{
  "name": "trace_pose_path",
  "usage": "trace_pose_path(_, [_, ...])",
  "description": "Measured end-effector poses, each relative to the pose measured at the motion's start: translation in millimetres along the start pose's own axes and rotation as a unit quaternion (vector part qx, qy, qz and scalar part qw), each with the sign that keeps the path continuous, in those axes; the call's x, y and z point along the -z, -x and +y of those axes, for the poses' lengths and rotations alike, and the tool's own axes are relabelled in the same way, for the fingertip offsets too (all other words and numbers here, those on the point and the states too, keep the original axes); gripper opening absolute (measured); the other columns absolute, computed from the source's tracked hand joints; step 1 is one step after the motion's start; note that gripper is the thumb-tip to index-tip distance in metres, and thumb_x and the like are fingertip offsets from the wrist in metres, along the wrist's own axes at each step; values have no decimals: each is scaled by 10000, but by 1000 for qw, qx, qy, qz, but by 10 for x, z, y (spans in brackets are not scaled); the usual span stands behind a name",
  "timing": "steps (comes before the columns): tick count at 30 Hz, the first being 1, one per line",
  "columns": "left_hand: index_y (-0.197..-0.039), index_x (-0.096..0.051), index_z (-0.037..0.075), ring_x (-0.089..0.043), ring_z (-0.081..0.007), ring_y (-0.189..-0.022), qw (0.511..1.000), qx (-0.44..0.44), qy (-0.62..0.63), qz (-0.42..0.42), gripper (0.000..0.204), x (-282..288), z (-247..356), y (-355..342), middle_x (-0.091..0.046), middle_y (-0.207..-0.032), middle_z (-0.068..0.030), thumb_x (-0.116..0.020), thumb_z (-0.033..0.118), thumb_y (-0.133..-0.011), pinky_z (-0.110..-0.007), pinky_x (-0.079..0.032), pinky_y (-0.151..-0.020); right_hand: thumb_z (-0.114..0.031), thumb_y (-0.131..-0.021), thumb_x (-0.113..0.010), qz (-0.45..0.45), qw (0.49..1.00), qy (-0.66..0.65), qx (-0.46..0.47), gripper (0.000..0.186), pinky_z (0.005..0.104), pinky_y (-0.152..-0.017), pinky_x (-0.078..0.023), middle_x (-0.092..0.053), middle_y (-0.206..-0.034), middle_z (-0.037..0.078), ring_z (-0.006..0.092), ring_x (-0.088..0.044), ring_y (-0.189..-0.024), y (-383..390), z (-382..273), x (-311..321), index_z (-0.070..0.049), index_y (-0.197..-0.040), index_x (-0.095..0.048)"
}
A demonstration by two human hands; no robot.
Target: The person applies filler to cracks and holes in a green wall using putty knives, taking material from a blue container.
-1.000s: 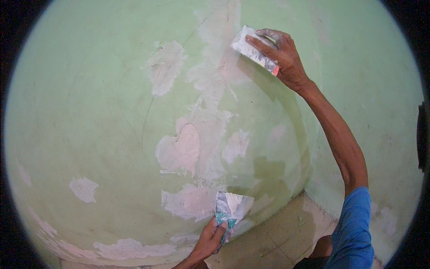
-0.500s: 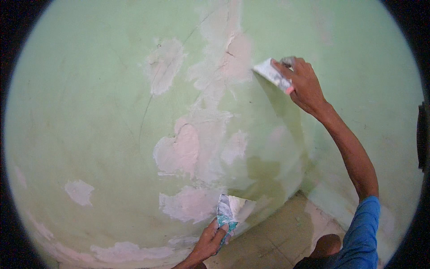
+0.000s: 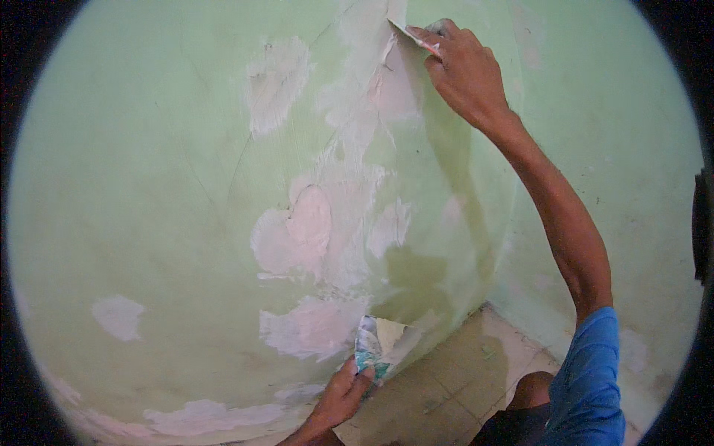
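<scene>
My right hand (image 3: 468, 70) is raised high on the green wall (image 3: 171, 186), closed round a putty knife (image 3: 414, 37). That blade is tilted, its edge against or very near a pale patch (image 3: 392, 82) with a crack in it. Low in front of me, my left hand (image 3: 343, 392) grips a second putty knife (image 3: 379, 343) by its teal handle. Cream-coloured putty lies on this wider blade, which points up and stands near the wall's lower part.
Several dried whitish-pink patches (image 3: 312, 227) mark the wall, with thin cracks between some of them. A tiled floor (image 3: 439, 394) meets the wall at the lower right, where a corner joins another green wall (image 3: 595, 186). A dark object (image 3: 700, 227) stands at the right rim.
My right hand has moved up and to the left with its putty knife, onto the cracked upper patch. The left hand and its knife have hardly shifted.
</scene>
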State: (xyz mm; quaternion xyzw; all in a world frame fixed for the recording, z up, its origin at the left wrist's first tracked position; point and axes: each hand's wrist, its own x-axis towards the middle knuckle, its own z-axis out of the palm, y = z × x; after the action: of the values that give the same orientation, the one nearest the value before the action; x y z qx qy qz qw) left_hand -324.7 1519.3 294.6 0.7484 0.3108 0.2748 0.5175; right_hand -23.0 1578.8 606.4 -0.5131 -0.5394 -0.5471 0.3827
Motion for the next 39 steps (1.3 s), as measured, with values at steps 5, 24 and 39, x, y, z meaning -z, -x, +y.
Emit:
trace_pose_path(5, [-1189, -487, -11, -544, -179, -881, 1000, -17, 11, -13, 258, -21, 19, -38, -593, -971, -98, -438, 135, -982, -318, -442, -828, -203, -798, -589, 19, 995, 59, 83, 452, 446, -694, -437, -555, -1062, 70, 252, -545, -894, 273, -265, -65, -126, -1243, -561])
trace_pose_path(24, [-1128, -504, 25, -538, -132, -778, 999, 6, 37, -3, 214, -56, 99, -15, -592, -903, -56, -425, 165, -987, -297, -461, -696, -186, -832, -501, -26, 997, -19, -72, 333, 455, -788, -443, -576, -1019, 154, 337, -565, -935, -95, 305, -64, -49, -1126, -577])
trace_pose_path(39, [-1125, -492, -6, -522, -131, -744, 998, -4, 54, -16, 220, -46, -13, -41, -572, -879, -65, -399, 149, -998, -295, -454, -676, -171, -742, -648, 63, 987, 71, 128, 422, 423, -692, -387, -582, -1039, 42, 237, -527, -921, 206, -94, 93, -215, -1161, -633])
